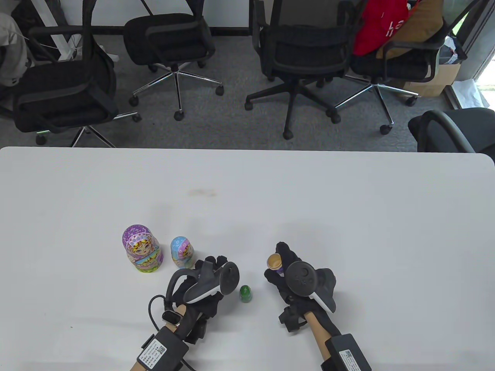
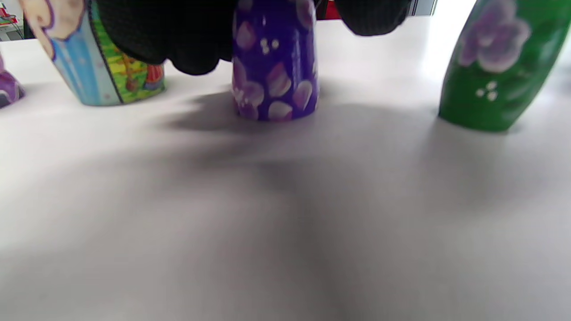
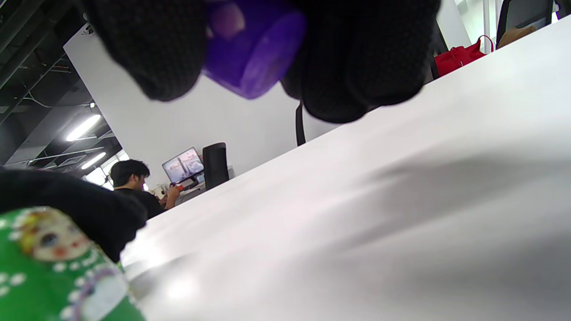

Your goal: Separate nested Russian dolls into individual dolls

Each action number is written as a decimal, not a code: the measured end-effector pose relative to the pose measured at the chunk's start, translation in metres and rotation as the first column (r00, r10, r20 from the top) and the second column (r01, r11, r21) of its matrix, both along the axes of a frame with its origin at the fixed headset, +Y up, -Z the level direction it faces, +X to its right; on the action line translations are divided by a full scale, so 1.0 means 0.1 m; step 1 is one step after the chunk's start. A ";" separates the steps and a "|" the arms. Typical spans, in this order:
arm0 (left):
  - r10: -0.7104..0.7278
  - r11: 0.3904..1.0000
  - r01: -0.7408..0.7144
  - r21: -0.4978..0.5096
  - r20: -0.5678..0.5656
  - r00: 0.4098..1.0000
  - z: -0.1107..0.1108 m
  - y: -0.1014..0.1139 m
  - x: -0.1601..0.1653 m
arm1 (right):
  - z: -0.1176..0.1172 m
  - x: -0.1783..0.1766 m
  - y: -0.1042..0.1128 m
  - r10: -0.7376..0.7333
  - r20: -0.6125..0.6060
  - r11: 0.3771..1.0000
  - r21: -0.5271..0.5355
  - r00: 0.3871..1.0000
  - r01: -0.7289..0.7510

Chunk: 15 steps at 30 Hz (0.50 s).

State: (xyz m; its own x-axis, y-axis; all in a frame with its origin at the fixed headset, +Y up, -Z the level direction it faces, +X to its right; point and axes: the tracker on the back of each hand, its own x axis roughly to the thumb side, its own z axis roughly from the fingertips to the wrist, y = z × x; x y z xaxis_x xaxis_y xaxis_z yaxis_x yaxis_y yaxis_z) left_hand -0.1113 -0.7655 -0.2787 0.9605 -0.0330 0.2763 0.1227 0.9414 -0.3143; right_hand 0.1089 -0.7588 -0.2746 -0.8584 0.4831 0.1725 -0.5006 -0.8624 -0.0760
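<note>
Hands: left hand (image 1: 210,276) sits right behind the blue doll's near side, fingers draped over a purple doll piece (image 2: 275,60) that stands on the table (image 1: 348,201); looks like a light hold from above, but I can't tell how firm. Right hand (image 1: 294,276) is off the table to the right of the green doll, fingers wrapped around a purple half (image 3: 252,49), its hollow wooden mouth facing up in the table view.

Green doll: green doll (image 1: 245,293) is the landmark here, standing upright between the two hands, touching neither. Smallest one out, probably solid.

Purple pieces: judging by the matching paint, it's one doll split in two, one half left of the green doll, one half right of it and lifted.

Blue doll: blue doll (image 1: 182,252) stands farther back and left of the green one, closed up.

Lilac doll: lilac doll (image 1: 141,249), the biggest, stands just left of the blue one, farthest left from the green, also closed.

Handling: my guess is thin, light, glossy painted wood, so stiff but slippery, and the open halves could crack if squeezed. Best to take each half around its widest part, near the seam, not at the rim.

Count: 3 whole dolls standing (green, blue, lilac), 2 purple halves, 2 hands.
</note>
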 end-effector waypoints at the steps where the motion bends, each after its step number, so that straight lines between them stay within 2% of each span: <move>1: -0.013 1.000 0.013 -0.009 -0.001 1.000 0.00 -0.02 0.00 | 0.00 0.00 0.00 0.000 0.000 1.000 -0.001 1.000 0.000; 5: -0.026 0.998 0.025 0.058 0.019 0.999 -0.01 -0.04 0.00 | 0.00 0.00 0.00 0.002 -0.002 1.000 -0.001 1.000 -0.002; 8: -0.022 0.997 0.020 0.069 0.026 0.999 -0.01 -0.02 -0.01 | 0.00 0.00 0.00 0.003 -0.009 1.000 0.000 1.000 -0.003; 11: 0.051 0.993 -0.054 0.105 0.029 0.998 -0.01 0.09 -0.03 | 0.01 -0.03 0.02 0.017 -0.021 1.000 0.010 1.000 -0.017; 15: 0.219 0.964 -0.225 0.139 0.058 0.974 0.01 0.30 -0.07 | 0.04 -0.09 0.05 0.036 -0.047 0.999 0.037 0.998 -0.035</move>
